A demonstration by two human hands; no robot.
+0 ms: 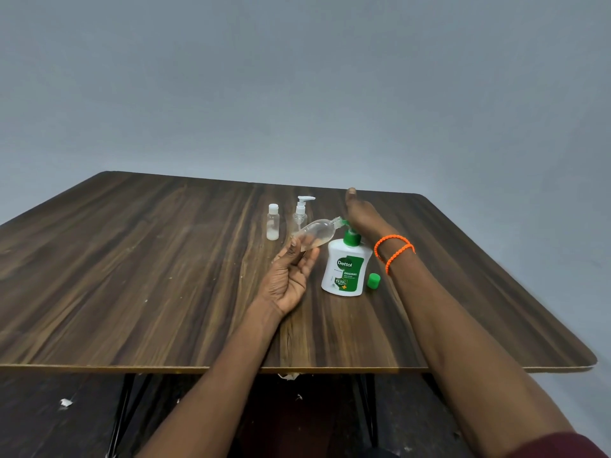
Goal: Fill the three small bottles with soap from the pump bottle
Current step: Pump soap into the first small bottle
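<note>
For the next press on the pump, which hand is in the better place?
The right hand: it already lies flat on the green pump of the soap bottle. The left hand holds the tilted clear bottle with its mouth at the spout.

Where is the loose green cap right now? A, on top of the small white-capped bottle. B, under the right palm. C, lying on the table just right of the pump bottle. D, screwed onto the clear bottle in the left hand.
C: the green cap lies on the table beside the base of the pump bottle, apart from both hands and the other bottles.
</note>
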